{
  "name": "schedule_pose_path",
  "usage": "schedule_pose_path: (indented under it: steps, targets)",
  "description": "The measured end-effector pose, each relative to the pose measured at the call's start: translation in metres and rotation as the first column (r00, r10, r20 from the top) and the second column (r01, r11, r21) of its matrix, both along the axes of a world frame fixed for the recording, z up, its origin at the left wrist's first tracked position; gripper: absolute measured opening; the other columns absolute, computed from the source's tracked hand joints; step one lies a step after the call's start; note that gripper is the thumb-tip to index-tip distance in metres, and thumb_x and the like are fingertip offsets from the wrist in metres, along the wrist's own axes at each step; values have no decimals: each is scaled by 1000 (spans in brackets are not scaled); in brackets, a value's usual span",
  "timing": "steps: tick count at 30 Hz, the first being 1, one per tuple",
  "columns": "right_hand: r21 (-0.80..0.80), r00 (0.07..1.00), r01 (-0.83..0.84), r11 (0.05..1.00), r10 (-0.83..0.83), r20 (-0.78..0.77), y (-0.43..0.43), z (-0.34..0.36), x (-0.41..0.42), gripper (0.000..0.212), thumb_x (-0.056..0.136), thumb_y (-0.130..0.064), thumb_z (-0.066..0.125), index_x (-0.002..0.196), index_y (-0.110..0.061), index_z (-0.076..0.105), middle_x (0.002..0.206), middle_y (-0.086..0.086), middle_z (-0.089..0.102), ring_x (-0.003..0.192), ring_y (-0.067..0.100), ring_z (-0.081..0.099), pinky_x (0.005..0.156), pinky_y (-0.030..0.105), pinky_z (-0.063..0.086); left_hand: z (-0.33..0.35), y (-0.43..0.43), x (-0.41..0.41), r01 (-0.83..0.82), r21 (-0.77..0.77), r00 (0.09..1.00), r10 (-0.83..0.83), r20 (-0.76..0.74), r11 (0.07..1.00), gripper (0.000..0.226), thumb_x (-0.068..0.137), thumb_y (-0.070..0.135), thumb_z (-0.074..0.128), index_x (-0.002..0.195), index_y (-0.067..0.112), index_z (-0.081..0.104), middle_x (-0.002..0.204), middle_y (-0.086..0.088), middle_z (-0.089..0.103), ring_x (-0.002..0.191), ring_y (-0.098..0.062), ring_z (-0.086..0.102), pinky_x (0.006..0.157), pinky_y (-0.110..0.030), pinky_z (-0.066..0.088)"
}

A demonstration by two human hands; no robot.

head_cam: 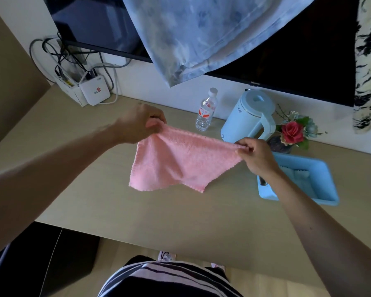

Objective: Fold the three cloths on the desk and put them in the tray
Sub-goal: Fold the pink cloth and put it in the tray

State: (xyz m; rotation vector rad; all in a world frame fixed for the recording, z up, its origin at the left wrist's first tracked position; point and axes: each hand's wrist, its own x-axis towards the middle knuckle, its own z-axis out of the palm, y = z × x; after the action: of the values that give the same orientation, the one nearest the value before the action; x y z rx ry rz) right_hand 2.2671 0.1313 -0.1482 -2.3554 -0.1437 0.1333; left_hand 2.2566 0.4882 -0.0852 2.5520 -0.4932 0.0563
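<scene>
Pink cloth (176,161) hangs spread between both hands over the desk (137,211). From here I see its top edge pulled taut from one set of fingers to the other while the rest sags below them. I cannot tell whether its lower corners touch the desk or hang just above it.

The left hand (137,123) pinches one top corner, its fingers (154,123) curled tight on the fabric; the corner itself is lost inside the grip. The right hand (257,157) pinches the other top corner between thumb and fingers (243,146).

The blue tray (328,168) sits on the desk just beyond the right fingers, and the right wrist and forearm cover its near-left part. Pale folded fabric (302,179) lies inside it; I cannot make out how many pieces. A small dark thing at the tray's left end, beside the wrist, is too hidden to name.

Behind the right fingers stands a light blue kettle (248,116). A clear bottle (206,110) stands between the two sets of fingers and further back.
</scene>
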Motion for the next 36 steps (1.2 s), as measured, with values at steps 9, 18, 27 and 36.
schedule_pose_path:
  steps: [9, 18, 27, 36]
  targets:
    - [257, 980, 56, 965, -102, 171, -27, 40, -6, 19, 92, -18, 68, 88, -36, 69, 87, -14, 72, 78, 5, 67, 69, 22, 56, 1, 2, -2, 58, -100, 962, -28, 272, 993, 9, 88, 12, 74, 93, 5, 73, 86, -6, 72, 71, -18, 64, 65, -27, 51]
    - [263, 947, -129, 956, 198, -254, -46, -44, -87, 8, 85, -16, 76, 90, -23, 75, 105, -8, 77, 105, 10, 70, 97, 26, 48, -92, 7, -80, 245, 11, 969, -244, -36, 970, 14, 77, 5, 83, 87, 13, 80, 90, -4, 75, 85, -24, 69, 78, -33, 56]
    - [74, 868, -118, 990, 139, -476, -37, -134, -143, 9, 87, -11, 72, 78, -9, 70, 76, -3, 70, 73, 11, 63, 70, 31, 46, -188, 3, -123, 47, 53, 862, -14, -507, 997, 15, 89, 23, 71, 103, 18, 76, 103, 4, 74, 94, -13, 69, 84, -29, 54]
    - [68, 896, 90, 994, -52, -441, -33, -159, -105, 21, 91, -12, 66, 74, -1, 62, 62, 2, 53, 60, 14, 43, 59, 30, 30, -206, -10, -86, -209, -16, 863, 177, -472, 978, 12, 89, 21, 74, 89, 9, 76, 85, -1, 74, 75, -16, 65, 70, -26, 48]
